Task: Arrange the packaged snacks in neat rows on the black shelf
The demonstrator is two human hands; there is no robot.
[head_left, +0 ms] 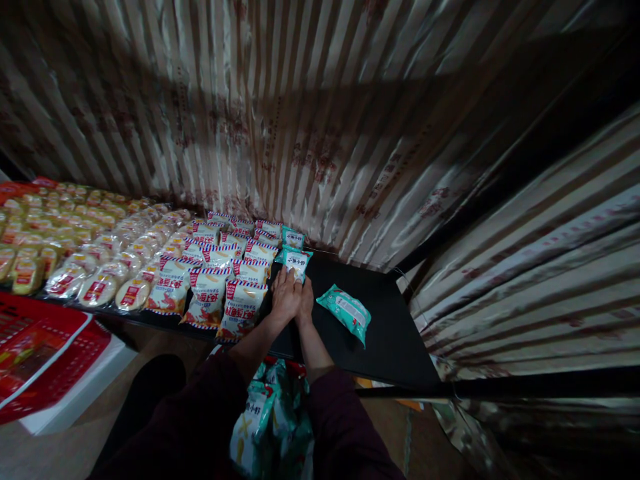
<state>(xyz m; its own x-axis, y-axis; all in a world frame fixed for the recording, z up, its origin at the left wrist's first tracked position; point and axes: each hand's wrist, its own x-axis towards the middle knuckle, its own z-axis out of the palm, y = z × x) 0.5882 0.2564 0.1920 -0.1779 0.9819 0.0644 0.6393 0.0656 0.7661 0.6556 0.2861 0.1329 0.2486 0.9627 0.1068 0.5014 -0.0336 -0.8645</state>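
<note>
Both of my hands are together on one teal snack bag, which stands upright on the black shelf. My left hand has its fingers closed on the bag's front and left side. Pressed close beside it, my right hand grips the lower right; its fingertips are partly hidden. Directly behind stands another teal bag. To the right, a loose teal bag lies flat on its side. Rows of white snack bags with red print stand just left of my hands.
Wrapped round pastries and yellow packaged cakes fill the shelf's left. More teal bags are below, between my arms. A red basket stands lower left. Striped curtain hangs behind; a dark frame bar slants at right.
</note>
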